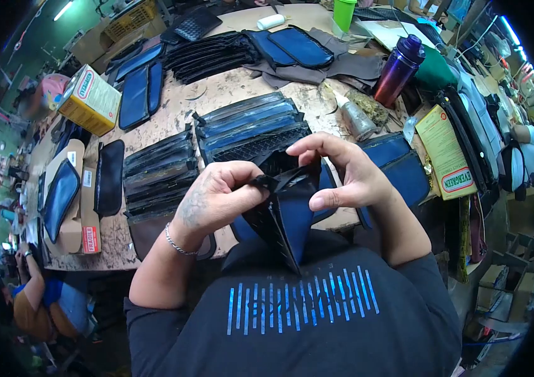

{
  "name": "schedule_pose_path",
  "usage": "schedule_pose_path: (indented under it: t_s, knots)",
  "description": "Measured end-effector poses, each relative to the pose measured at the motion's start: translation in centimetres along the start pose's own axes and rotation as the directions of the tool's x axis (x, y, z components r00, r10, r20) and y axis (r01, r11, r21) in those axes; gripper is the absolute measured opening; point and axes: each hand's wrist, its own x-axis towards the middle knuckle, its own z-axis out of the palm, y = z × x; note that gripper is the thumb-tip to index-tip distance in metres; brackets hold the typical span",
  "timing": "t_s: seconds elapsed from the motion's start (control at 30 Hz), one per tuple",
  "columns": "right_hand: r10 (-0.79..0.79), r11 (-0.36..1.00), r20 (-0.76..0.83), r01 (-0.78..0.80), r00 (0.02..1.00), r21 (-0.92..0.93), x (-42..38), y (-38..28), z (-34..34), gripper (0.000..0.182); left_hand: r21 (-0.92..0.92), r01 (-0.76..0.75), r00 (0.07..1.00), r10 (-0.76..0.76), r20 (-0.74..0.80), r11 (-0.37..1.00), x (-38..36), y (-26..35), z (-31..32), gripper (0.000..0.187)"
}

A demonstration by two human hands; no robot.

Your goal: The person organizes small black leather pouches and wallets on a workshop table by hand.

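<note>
A black and blue piece (292,213), with a woven-looking black side and a smooth blue side, hangs upright between my hands, close to my chest. My left hand (220,195) pinches its upper left corner between thumb and fingers. At the upper right edge, my right hand (342,173) curls its fingers over the black border, with the thumb apart from them on the blue side. Just beyond my hands lie overlapping blue and black strips (242,119). More dark strips (157,173) lie left of my left hand. Blue panels (396,166) rest right of my right hand.
A yellow can (90,100) and a cardboard piece (91,207) are at left. A purple bottle (399,69), a glue bottle (355,116) and a yellow box (446,154) stand or lie at right. Black pieces (213,56) are stacked behind. Another person (47,301) is at lower left.
</note>
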Motion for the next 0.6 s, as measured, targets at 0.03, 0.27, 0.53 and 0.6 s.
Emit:
schedule_pose_path:
  t_s: [0.03, 0.27, 0.53, 0.6]
  knots:
    - [0.023, 0.999, 0.016, -0.023, 1.0, 0.036, 0.1, 0.2, -0.2, 0.061, -0.032, -0.021, 1.0, 0.02, -0.017, 0.999, 0.1, -0.1, -0.2, 0.006]
    - [0.281, 0.9, 0.283, -0.354, 0.917, 0.255, 1.7, 3.8, -2.8, 0.033, -0.182, -0.215, 0.977, 0.213, -0.034, 0.96, 1.0, -1.6, -2.7, 0.008]
    - [0.128, 0.971, 0.369, -0.192, 0.921, 0.143, 2.3, 5.2, -1.9, 0.02, -0.535, -0.396, 0.905, 0.417, -0.089, 0.746, 3.1, -7.1, -2.9, 0.013]
    - [0.141, 0.959, 0.386, -0.222, 0.911, 0.174, 2.0, 5.1, -2.1, 0.02, -0.625, -0.417, 0.89, 0.435, -0.135, 0.66, 3.4, -7.4, -1.9, 0.014]
